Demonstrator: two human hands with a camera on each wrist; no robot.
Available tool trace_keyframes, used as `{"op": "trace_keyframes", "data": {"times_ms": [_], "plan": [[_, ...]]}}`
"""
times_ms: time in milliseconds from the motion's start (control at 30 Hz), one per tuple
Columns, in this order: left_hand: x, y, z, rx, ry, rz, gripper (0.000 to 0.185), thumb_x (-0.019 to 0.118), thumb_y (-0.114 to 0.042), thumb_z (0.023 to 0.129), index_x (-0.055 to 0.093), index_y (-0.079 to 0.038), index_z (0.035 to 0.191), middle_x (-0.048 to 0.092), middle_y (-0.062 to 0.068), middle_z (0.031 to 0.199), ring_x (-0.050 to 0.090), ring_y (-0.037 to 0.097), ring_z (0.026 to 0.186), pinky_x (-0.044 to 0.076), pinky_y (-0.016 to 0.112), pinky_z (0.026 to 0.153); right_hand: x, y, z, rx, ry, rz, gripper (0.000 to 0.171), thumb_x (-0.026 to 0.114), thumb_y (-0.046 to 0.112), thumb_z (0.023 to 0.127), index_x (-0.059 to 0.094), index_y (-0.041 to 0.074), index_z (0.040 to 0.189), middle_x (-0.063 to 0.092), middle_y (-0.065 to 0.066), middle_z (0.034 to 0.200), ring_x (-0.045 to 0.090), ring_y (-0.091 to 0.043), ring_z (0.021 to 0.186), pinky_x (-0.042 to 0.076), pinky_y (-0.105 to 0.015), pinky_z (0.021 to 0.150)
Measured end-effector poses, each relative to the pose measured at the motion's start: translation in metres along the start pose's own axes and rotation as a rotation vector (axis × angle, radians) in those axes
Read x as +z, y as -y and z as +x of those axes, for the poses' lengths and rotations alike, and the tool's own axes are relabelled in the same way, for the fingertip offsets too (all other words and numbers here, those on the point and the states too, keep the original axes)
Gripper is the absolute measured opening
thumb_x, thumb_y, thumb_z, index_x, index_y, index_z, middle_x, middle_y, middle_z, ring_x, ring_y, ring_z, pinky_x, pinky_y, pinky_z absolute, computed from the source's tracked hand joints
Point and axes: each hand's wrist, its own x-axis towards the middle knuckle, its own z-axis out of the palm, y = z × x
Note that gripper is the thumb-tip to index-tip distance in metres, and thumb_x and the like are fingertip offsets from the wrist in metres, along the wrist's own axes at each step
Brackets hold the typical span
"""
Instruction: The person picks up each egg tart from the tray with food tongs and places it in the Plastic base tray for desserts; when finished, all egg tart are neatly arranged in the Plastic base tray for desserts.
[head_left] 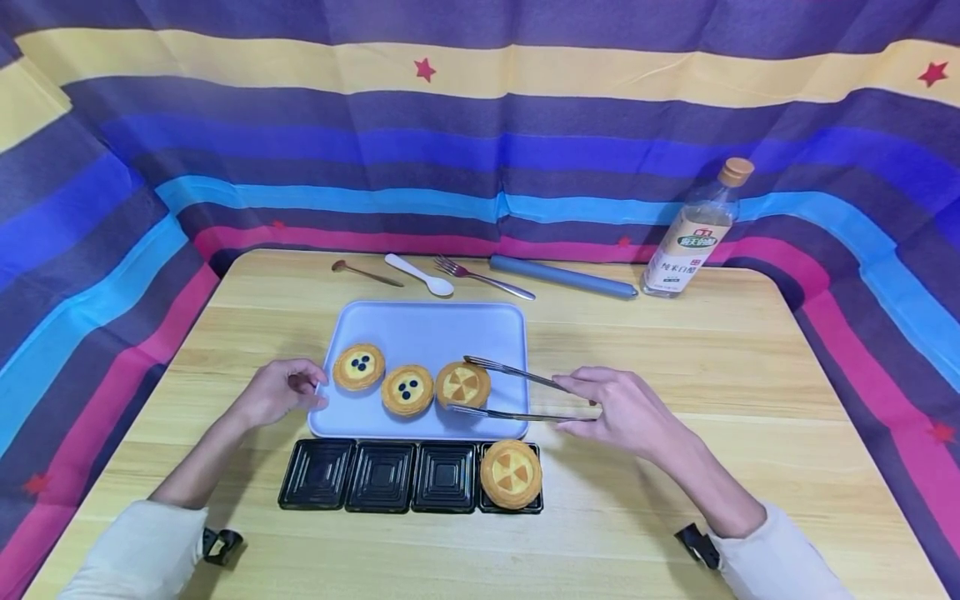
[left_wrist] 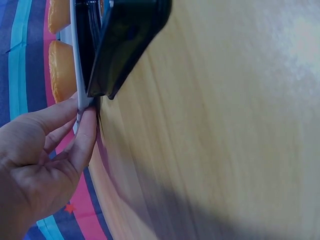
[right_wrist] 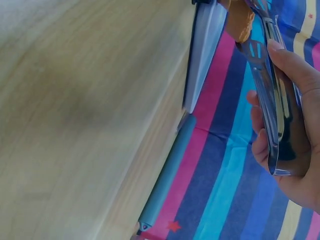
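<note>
My left hand (head_left: 281, 393) pinches the left rim of a pale blue tray (head_left: 427, 325) between thumb and fingers. On the tray lie two tarts with dark dots, a left tart (head_left: 358, 367) and a middle tart (head_left: 407, 390), and a tart with a triangle pattern (head_left: 462, 385). My right hand (head_left: 626, 410) grips metal tongs (head_left: 525, 416), their tips spread on either side of the triangle-pattern tart; whether they press it I cannot tell. In front of the tray, a second triangle-pattern tart (head_left: 511, 474) sits on the rightmost of several black square plastic trays (head_left: 318, 474).
Behind the tray lie a small brown spoon (head_left: 367, 272), a white spoon (head_left: 420, 276), a fork (head_left: 483, 277) and a grey-blue rod (head_left: 562, 276). A labelled clear bottle (head_left: 690, 237) stands at the back right. A striped cloth (head_left: 450, 150) hangs around the table's back and sides.
</note>
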Motion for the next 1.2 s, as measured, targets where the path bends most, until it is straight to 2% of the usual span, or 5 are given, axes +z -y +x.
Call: {"op": "trace_keyframes", "data": {"times_ms": [467,767,1200], "plan": [[0.0,0.002,0.001,-0.009,-0.001,0.008,0.027,0.076,-0.009,0.076,0.065,-0.003,0.1,0.062,0.007,0.087,0.055,0.018,0.08,0.046,0.022,0.065,-0.006,0.018,-0.012,-0.098,-0.044,0.007,0.058,0.083,0.039,0.066,0.069,0.01,0.113,0.072,0.0,0.098,0.068,-0.014,0.088,0.056,-0.03,0.074],[0.0,0.0,0.0,0.007,-0.007,0.005,0.027,0.076,-0.01,0.076,0.065,-0.002,0.099,0.062,0.007,0.086,0.054,0.017,0.078,0.045,0.021,0.064,-0.008,0.032,-0.024,-0.117,-0.038,0.01,0.057,0.083,0.04,0.066,0.069,0.011,0.113,0.071,0.003,0.099,0.067,-0.012,0.09,0.056,-0.029,0.076],[0.0,-0.001,0.0,0.006,-0.003,0.006,0.029,0.077,-0.01,0.076,0.065,-0.002,0.101,0.064,0.008,0.088,0.055,0.018,0.08,0.046,0.022,0.065,0.002,0.041,-0.042,-0.184,-0.052,0.05,0.053,0.081,0.039,0.07,0.069,0.009,0.112,0.07,0.005,0.097,0.067,-0.009,0.086,0.055,-0.023,0.075]]}}
